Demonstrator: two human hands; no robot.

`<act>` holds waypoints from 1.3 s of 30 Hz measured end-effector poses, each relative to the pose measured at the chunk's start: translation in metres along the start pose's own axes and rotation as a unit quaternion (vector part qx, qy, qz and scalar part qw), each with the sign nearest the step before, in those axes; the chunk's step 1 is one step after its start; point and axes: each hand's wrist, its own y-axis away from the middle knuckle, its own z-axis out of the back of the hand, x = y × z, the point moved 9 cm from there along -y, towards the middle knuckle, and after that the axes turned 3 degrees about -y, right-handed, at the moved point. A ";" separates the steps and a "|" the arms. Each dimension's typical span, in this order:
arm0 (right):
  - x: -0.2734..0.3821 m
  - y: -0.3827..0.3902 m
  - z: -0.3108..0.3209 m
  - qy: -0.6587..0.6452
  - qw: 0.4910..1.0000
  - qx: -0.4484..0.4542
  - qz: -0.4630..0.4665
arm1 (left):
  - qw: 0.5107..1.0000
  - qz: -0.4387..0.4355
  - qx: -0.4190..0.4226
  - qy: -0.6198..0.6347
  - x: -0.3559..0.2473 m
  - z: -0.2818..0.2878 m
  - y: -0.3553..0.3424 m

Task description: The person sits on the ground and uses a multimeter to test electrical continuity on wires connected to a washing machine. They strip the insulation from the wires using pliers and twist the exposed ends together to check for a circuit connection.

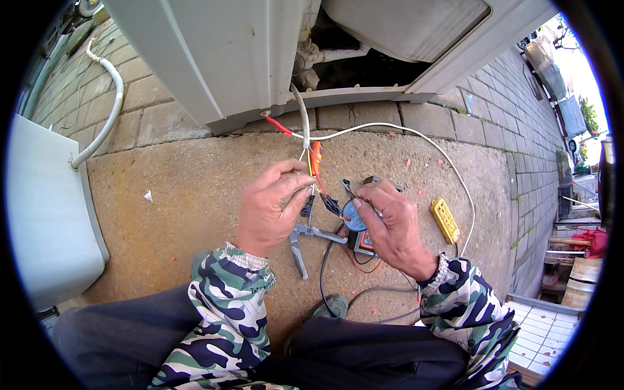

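Note:
My left hand (273,205) is closed in a pinch on thin coloured wires (321,182) that fan out of a grey-white cable (303,117). Black tape (332,205) wraps part of the wires just right of its fingertips. My right hand (396,227) is closed, thumb against fingers, at a round blue-faced roll of tape (354,214); its fingers partly cover the roll. Below the wires lies a grey wire stripper (312,233) with its handles spread. An orange-handled tool (316,158) lies beside the cable. Under the right hand sits a black and orange meter (363,242), partly hidden.
A metal cabinet (214,58) with an open bottom stands ahead. A white casing (55,208) stands at left with a bent hose (117,97). A yellow socket strip (444,220) lies right of my hands. A white cable (448,159) and dark leads (323,273) cross the concrete.

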 end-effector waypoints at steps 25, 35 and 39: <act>-0.003 -0.002 -0.014 0.006 0.998 0.053 -0.019 | 1.000 -0.001 0.007 0.027 -0.009 -0.017 -0.005; 0.000 -0.004 -0.014 -0.010 0.998 0.057 -0.013 | 1.000 0.010 0.000 0.017 -0.007 -0.017 -0.004; -0.005 -0.003 -0.015 -0.014 0.998 0.055 -0.018 | 0.999 0.040 0.002 -0.009 -0.003 -0.020 -0.004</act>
